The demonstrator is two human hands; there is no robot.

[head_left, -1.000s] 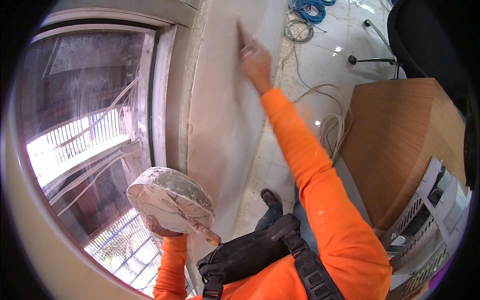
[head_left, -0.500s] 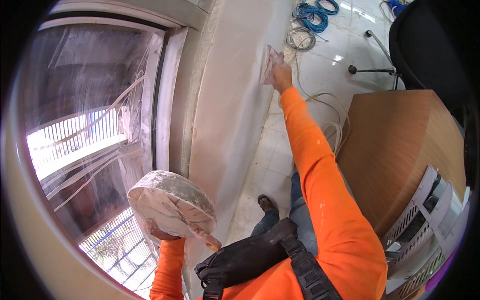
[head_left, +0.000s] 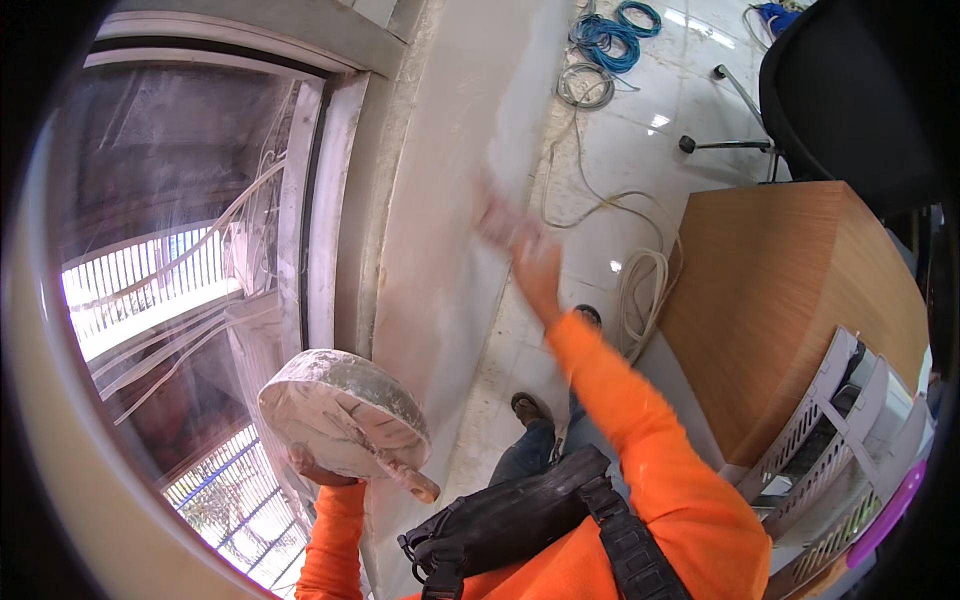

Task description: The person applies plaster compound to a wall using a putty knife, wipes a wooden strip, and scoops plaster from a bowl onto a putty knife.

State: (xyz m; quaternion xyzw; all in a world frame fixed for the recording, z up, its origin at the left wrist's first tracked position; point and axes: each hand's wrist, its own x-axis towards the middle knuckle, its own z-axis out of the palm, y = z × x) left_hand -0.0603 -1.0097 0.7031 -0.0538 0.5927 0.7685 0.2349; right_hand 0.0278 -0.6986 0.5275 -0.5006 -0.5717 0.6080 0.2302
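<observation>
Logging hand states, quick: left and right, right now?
Left hand: holding the residue-smeared round pan.
Right hand: holding a flat scraper-like tool; motion blur hides the exact grip.

Right hand [head_left: 532,250] blurred, left hand [head_left: 322,470] part-hidden.
Pinkish piece [head_left: 494,218] in right hand smeared, edges unreadable; round pan [head_left: 345,408] covers part of left hand; 1 shoe [head_left: 588,314] mostly behind orange sleeve [head_left: 625,385]; black chair [head_left: 845,110] and purple item [head_left: 890,515] cut by dark rim; blue item [head_left: 776,17] clipped up top.
</observation>
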